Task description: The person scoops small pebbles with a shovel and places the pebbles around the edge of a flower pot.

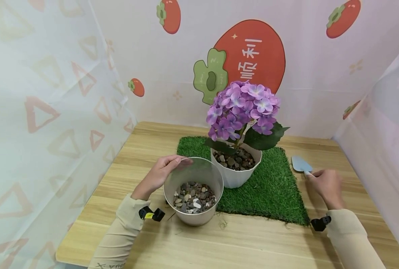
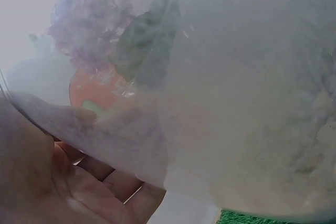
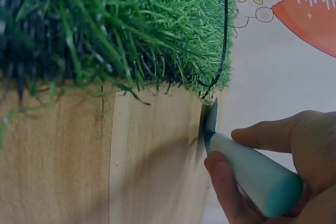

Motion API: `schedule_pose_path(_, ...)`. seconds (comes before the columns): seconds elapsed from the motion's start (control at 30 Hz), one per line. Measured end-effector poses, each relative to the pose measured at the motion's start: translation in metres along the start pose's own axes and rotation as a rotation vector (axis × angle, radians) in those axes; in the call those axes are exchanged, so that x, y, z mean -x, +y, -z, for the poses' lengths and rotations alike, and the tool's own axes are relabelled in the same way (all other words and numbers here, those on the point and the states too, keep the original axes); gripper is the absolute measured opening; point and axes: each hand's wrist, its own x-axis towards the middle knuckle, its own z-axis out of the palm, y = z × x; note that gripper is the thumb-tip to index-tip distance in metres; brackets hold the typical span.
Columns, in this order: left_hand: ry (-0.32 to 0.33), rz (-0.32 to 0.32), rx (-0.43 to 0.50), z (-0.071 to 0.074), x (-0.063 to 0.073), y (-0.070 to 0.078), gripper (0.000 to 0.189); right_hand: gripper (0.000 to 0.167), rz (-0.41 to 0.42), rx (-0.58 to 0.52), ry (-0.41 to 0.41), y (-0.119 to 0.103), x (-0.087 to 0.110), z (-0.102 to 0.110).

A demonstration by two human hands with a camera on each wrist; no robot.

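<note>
My left hand (image 1: 161, 172) grips the rim of a translucent plastic bucket (image 1: 195, 220), which stands tilted toward me. In the left wrist view, the thumb lies over the rim while the fingers (image 2: 107, 192) press the outer wall. Mixed pebbles (image 1: 195, 197) cover the bucket's bottom. Over on the right, my right hand (image 1: 327, 186) holds a small trowel by its pale handle (image 3: 249, 169), thumb and fingers around it. The trowel's light blue blade (image 1: 301, 164) is low over the table, beside the mat.
A white pot (image 1: 234, 178) with a purple hydrangea (image 1: 243, 110) and pebbles stands behind the bucket on a green artificial grass mat (image 1: 273, 190). Wood-grain table (image 1: 219, 243) runs around the mat. Printed cloth walls (image 1: 172, 74) enclose the back and both sides.
</note>
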Motion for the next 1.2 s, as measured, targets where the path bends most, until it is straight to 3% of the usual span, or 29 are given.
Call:
schedule_pose_path(0.3, -0.003, 0.006, -0.01, -0.001, 0.001, 0.003, 0.04, 0.032, -0.029, 0.038, -0.151, -0.003, 0.003, 0.002)
schedule_pose_path(0.67, -0.012, 0.001, -0.011, -0.001, -0.002, 0.005, 0.04, 0.037, -0.073, 0.153, -0.215, -0.001, -0.001, 0.005)
schedule_pose_path(0.87, -0.056, 0.018, -0.046, 0.004, 0.001, 0.005, 0.04, 0.043, -0.074, 0.186, -0.255, -0.011, 0.001, 0.01)
schedule_pose_path(1.07, -0.149, 0.026, -0.026, 0.017, 0.0, 0.006, 0.046, 0.059, 0.053, 0.254, -0.218, -0.032, -0.001, 0.013)
schedule_pose_path(1.2, -0.15, 0.023, -0.042, 0.024, -0.003, 0.007, 0.051, 0.074, 0.182, 0.257, -0.217, -0.051, -0.004, 0.013)
